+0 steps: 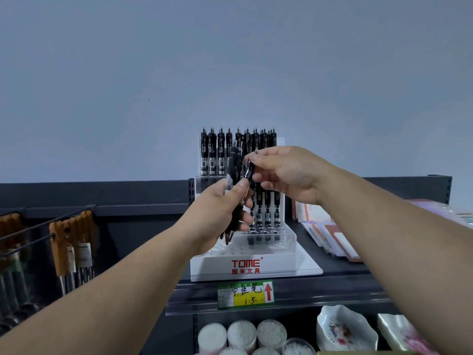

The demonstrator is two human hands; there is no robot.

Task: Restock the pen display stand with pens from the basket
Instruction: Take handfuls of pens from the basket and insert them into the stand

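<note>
- A bundle of black pens (234,165) is held in the left grip (220,211), with fingers and thumb curled round the barrels and the tips pointing down, in front of the stand.
- A single black pen (249,172) is pinched at its upper end by the right grip (284,172), just beside the top of the bundle.
- A white stepped display stand (256,275) is set on the dark shelf (345,267). "TOME" is printed in red on its front, with 图米文具 in red beneath.
- The back tier is filled by a row of upright pens (221,149). More pens (267,208) are stood in a lower tier at the right. Open holes are seen in the front tiers.
- Lettering on the pen barrels is too small to be read.
- A price label (245,294) is fixed to the shelf edge, handwritten 中性笔 and "1.5", with a red arrow pointing up.
- Tubs of cotton swabs (242,331) and patterned dishes (345,329) are kept on the level below.
</note>
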